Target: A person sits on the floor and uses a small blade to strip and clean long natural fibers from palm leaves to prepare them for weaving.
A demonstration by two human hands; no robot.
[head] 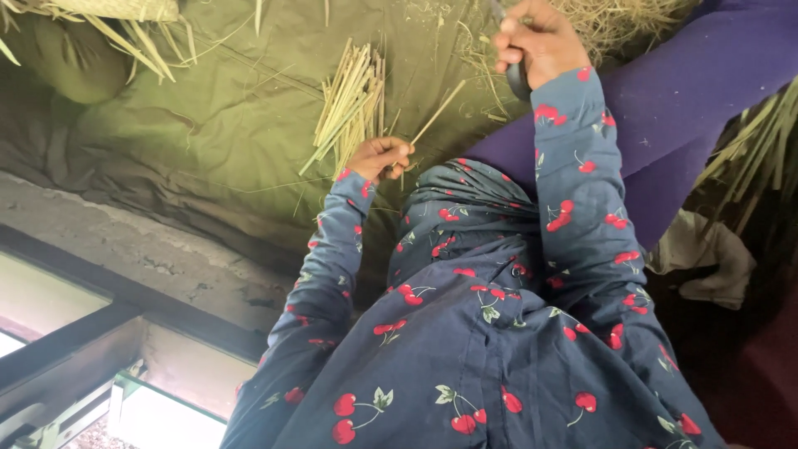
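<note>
My left hand [380, 158] pinches a thin pale straw stalk [439, 111] that slants up to the right. Just above that hand lies a small bundle of cut straw pieces [352, 100] on an olive green cloth [208, 125]. My right hand [536, 41] is at the top of the view, closed around the dark handles of a pair of scissors [515, 76], with loose straw behind it. Both arms wear dark blue sleeves printed with red cherries. My leg in purple fabric [682, 100] stretches to the upper right.
Loose dry straw [615, 21] is heaped at the top right, with more stalks [752, 141] at the right edge. A woven straw piece [125, 10] sits at top left. A concrete ledge [158, 258] and a dark window frame [75, 341] run along the lower left.
</note>
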